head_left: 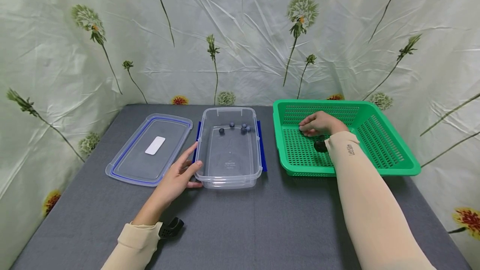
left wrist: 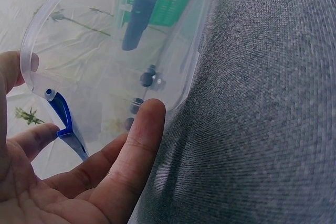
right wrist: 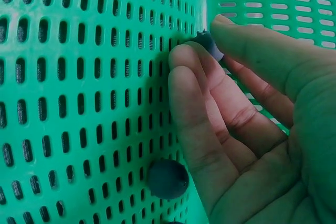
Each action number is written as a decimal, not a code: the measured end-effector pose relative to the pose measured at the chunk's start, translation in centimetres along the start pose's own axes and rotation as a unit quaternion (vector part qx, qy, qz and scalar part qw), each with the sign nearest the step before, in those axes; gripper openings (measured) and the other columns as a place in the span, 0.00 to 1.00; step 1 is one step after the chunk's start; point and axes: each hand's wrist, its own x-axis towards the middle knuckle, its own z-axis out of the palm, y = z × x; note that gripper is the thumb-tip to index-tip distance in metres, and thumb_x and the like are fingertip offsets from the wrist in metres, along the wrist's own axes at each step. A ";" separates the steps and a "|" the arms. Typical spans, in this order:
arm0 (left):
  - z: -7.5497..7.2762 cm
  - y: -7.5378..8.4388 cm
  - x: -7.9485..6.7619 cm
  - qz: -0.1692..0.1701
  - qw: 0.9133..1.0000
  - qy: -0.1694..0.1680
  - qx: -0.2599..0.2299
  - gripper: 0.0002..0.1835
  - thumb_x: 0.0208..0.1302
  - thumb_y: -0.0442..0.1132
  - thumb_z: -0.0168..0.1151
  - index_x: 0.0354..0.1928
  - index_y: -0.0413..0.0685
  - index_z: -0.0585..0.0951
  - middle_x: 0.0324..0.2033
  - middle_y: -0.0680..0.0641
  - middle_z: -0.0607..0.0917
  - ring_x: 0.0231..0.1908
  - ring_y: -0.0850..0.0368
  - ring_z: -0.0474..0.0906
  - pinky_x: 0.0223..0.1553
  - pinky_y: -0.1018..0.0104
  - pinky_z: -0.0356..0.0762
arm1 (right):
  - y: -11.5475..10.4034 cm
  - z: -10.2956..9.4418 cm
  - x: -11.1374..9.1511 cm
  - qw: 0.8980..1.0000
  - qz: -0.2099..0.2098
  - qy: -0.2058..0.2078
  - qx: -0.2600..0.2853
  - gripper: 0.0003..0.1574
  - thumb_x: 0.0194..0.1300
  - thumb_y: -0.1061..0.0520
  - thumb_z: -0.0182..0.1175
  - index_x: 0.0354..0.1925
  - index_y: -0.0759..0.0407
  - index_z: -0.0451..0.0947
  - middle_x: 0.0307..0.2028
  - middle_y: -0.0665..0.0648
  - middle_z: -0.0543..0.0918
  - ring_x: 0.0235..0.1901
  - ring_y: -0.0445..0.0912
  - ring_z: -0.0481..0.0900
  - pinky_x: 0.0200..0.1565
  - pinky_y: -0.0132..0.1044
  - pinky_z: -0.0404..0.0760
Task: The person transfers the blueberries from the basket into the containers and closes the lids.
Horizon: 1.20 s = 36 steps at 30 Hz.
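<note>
My right hand [head_left: 318, 124] reaches down inside a green plastic basket [head_left: 397, 153] and pinches a blueberry [right wrist: 210, 44] between thumb and fingertips, close to the basket's floor. Another blueberry [right wrist: 168, 178] lies in the basket below those fingers in the right wrist view, and part of one more shows at the bottom edge. With fingers spread, my left hand [head_left: 180, 178] rests against the left side of a clear plastic container [head_left: 228, 182], thumb over its rim. Several blueberries [head_left: 222, 131] lie inside toward the container's far end.
Left of the container lies its clear lid [head_left: 135, 166] with a blue seal and a white label [head_left: 155, 145]. Blue clips [head_left: 262, 147] hang along the container's sides. Grey cloth [head_left: 240, 228] covers the table, and a flowered curtain [head_left: 255, 53] stands behind.
</note>
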 end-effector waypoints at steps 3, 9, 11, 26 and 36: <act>0.0 0.0 0.0 0.000 1.000 0.000 0.000 0.36 0.85 0.50 0.55 0.86 0.75 0.53 0.77 0.25 0.65 0.70 0.26 0.72 0.48 0.53 0.94 | 0.1 0.0 0.0 1.000 0.002 -0.005 -0.001 0.27 0.80 0.58 0.62 0.69 0.73 0.75 0.46 0.56 0.89 0.39 0.42 0.85 0.47 0.34 0.90; 0.0 0.1 0.0 -0.002 1.000 0.002 0.000 0.36 0.85 0.51 0.56 0.86 0.76 0.54 0.77 0.26 0.66 0.70 0.26 0.73 0.48 0.53 0.94 | 0.0 0.1 -0.3 1.000 0.010 -0.011 0.001 0.26 0.80 0.60 0.61 0.68 0.74 0.73 0.44 0.56 0.88 0.37 0.41 0.85 0.46 0.34 0.90; 0.0 0.1 0.0 -0.002 1.000 0.003 0.001 0.36 0.85 0.51 0.56 0.86 0.76 0.54 0.76 0.26 0.66 0.70 0.27 0.73 0.48 0.53 0.94 | 0.0 0.1 -0.4 1.000 0.011 -0.013 0.000 0.26 0.80 0.61 0.61 0.68 0.75 0.73 0.43 0.55 0.88 0.37 0.41 0.85 0.46 0.33 0.90; 0.0 0.1 0.0 0.001 1.000 0.000 0.001 0.36 0.85 0.51 0.56 0.86 0.77 0.53 0.76 0.26 0.66 0.70 0.27 0.73 0.48 0.53 0.94 | -0.3 0.1 -0.8 1.000 0.014 -0.017 0.005 0.23 0.82 0.63 0.58 0.67 0.77 0.72 0.41 0.56 0.88 0.36 0.41 0.85 0.46 0.34 0.90; 0.0 0.0 -0.1 0.001 1.000 0.001 0.001 0.36 0.85 0.51 0.56 0.86 0.75 0.53 0.77 0.25 0.65 0.71 0.26 0.72 0.48 0.53 0.94 | -0.5 -0.3 -1.0 1.000 0.007 -0.023 -0.013 0.22 0.81 0.61 0.59 0.65 0.74 0.75 0.41 0.55 0.87 0.37 0.42 0.84 0.45 0.34 0.89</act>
